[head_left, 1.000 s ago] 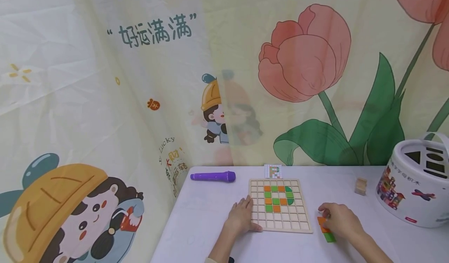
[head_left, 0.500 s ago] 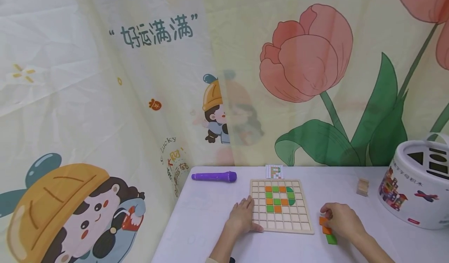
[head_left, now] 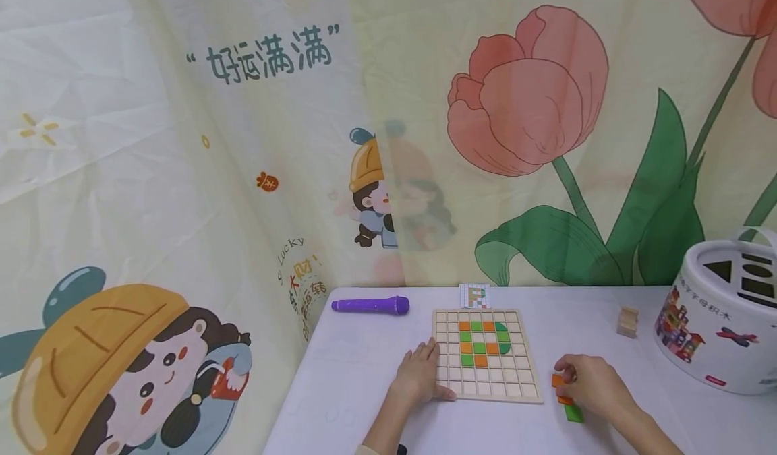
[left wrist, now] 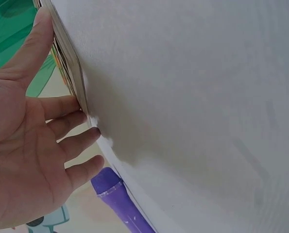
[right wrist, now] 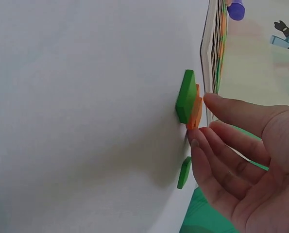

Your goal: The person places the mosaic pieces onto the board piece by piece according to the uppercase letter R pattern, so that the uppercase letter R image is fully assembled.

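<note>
My left hand (head_left: 415,376) rests at the left side of a wooden grid board (head_left: 522,391), its fingers against the edge and its thumb at the front corner. Orange and green tiles (head_left: 479,348) form a P shape on the board. To the right of the board, my right hand (head_left: 593,384) pinches an orange tile (right wrist: 197,115) between thumb and fingers. That tile lies in a short row with another orange one and a green tile (head_left: 573,413). A second green tile (right wrist: 184,173) shows below the fingers in the right wrist view; the hand hides it in the head view.
A small pattern card (head_left: 475,296) lies behind the board, with a purple toy microphone (head_left: 370,305) to its left. At the right stand a small wooden block (head_left: 628,322) and a white bucket (head_left: 698,320) with shaped holes in its lid. A printed curtain hangs behind the table.
The two orange tiles by my right fingers show slightly farther apart than a second ago. My left hand has stayed in place at the board.
</note>
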`<action>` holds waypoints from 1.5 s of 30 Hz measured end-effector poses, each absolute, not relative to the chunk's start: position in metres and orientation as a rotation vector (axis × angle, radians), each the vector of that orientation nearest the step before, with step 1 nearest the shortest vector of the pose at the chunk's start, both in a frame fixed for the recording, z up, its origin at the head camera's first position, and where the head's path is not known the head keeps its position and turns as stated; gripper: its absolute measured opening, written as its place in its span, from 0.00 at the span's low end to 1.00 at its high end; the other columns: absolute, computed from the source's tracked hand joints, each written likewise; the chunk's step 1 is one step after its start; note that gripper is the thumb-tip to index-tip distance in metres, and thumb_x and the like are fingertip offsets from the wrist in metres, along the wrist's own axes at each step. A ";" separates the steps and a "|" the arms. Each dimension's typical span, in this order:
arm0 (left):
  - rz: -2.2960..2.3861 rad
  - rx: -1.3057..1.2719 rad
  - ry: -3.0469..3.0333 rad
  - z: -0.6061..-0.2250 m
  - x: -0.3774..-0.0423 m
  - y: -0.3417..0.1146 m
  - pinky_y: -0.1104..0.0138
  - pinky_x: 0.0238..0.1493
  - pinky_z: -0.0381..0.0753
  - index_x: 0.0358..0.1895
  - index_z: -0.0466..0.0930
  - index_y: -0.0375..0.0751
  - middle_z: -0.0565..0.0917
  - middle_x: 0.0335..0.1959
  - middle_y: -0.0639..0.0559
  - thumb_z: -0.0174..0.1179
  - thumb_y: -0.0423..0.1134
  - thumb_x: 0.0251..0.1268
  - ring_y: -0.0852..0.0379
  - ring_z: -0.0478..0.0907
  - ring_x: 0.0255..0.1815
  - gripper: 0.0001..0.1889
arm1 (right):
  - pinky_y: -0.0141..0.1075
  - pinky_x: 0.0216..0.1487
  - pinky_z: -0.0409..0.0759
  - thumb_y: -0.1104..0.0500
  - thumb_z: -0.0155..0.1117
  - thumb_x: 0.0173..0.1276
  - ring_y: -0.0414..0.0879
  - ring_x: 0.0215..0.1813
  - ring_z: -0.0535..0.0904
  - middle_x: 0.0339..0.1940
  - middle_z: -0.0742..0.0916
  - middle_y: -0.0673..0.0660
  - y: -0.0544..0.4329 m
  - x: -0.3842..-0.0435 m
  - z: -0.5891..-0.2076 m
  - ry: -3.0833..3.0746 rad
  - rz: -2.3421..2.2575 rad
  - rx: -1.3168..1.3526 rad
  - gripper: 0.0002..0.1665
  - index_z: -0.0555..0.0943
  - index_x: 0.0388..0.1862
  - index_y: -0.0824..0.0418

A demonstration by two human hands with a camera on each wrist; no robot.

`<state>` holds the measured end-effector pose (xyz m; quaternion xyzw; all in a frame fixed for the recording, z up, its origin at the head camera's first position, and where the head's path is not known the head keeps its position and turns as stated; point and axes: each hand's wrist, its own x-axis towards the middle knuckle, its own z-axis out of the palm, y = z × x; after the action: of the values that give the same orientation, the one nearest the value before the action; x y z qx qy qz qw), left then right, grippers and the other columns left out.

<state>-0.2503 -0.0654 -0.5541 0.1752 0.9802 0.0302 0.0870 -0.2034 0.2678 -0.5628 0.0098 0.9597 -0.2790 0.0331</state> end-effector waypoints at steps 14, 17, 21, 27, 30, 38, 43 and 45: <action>0.169 0.484 2.934 -0.551 -0.251 -0.072 0.48 0.80 0.63 0.79 0.64 0.35 0.64 0.82 0.43 0.77 0.65 0.47 0.43 0.62 0.81 0.59 | 0.41 0.33 0.78 0.56 0.90 0.45 0.45 0.32 0.74 0.29 0.82 0.48 0.259 -0.208 -0.555 2.951 -0.797 -0.047 0.27 0.87 0.44 0.61; 0.183 0.470 2.935 -0.550 -0.254 -0.075 0.48 0.80 0.62 0.79 0.64 0.35 0.64 0.82 0.43 0.77 0.65 0.47 0.44 0.62 0.81 0.58 | 0.45 0.35 0.80 0.52 0.93 0.38 0.46 0.33 0.74 0.31 0.83 0.49 0.258 -0.207 -0.550 2.922 -0.747 -0.028 0.37 0.86 0.48 0.61; 0.185 0.503 2.917 -0.551 -0.254 -0.075 0.48 0.80 0.62 0.80 0.63 0.35 0.63 0.82 0.43 0.76 0.66 0.48 0.43 0.61 0.81 0.59 | 0.48 0.35 0.82 0.51 0.94 0.34 0.48 0.32 0.75 0.32 0.83 0.51 0.260 -0.200 -0.549 2.865 -0.659 0.045 0.46 0.83 0.53 0.65; 0.167 0.518 2.923 -0.551 -0.252 -0.073 0.48 0.79 0.64 0.79 0.65 0.35 0.64 0.81 0.42 0.77 0.65 0.46 0.43 0.63 0.81 0.59 | 0.50 0.33 0.84 0.57 0.92 0.36 0.49 0.31 0.79 0.32 0.86 0.54 0.263 -0.189 -0.553 2.858 -0.610 0.094 0.43 0.82 0.53 0.66; 0.159 0.518 2.919 -0.550 -0.251 -0.071 0.48 0.79 0.64 0.79 0.65 0.35 0.64 0.81 0.43 0.77 0.65 0.47 0.43 0.63 0.81 0.59 | 0.46 0.30 0.83 0.63 0.89 0.39 0.48 0.29 0.77 0.28 0.84 0.52 0.263 -0.185 -0.556 2.872 -0.628 0.096 0.40 0.82 0.54 0.66; 0.148 0.528 2.914 -0.549 -0.248 -0.067 0.48 0.79 0.64 0.79 0.65 0.35 0.65 0.81 0.43 0.77 0.65 0.48 0.44 0.62 0.81 0.58 | 0.40 0.30 0.77 0.73 0.75 0.53 0.46 0.28 0.74 0.25 0.80 0.50 0.266 -0.181 -0.553 2.887 -0.763 0.048 0.25 0.83 0.52 0.67; 0.117 0.539 2.922 -0.550 -0.248 -0.066 0.49 0.79 0.65 0.78 0.65 0.35 0.65 0.81 0.44 0.76 0.65 0.47 0.44 0.63 0.81 0.58 | 0.38 0.29 0.75 0.72 0.74 0.53 0.44 0.30 0.76 0.26 0.82 0.47 0.266 -0.183 -0.548 2.939 -0.899 -0.042 0.21 0.86 0.49 0.65; 0.108 0.539 2.926 -0.552 -0.248 -0.066 0.49 0.79 0.65 0.78 0.65 0.36 0.65 0.81 0.44 0.76 0.66 0.47 0.45 0.63 0.81 0.58 | 0.37 0.29 0.76 0.72 0.76 0.52 0.43 0.31 0.78 0.28 0.84 0.46 0.264 -0.184 -0.545 2.961 -0.962 -0.067 0.23 0.86 0.49 0.64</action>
<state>-0.2485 -0.0661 -0.5516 0.1805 0.9795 0.0362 0.0822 -0.1843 0.2644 -0.5451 -0.0214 0.9507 -0.3089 0.0139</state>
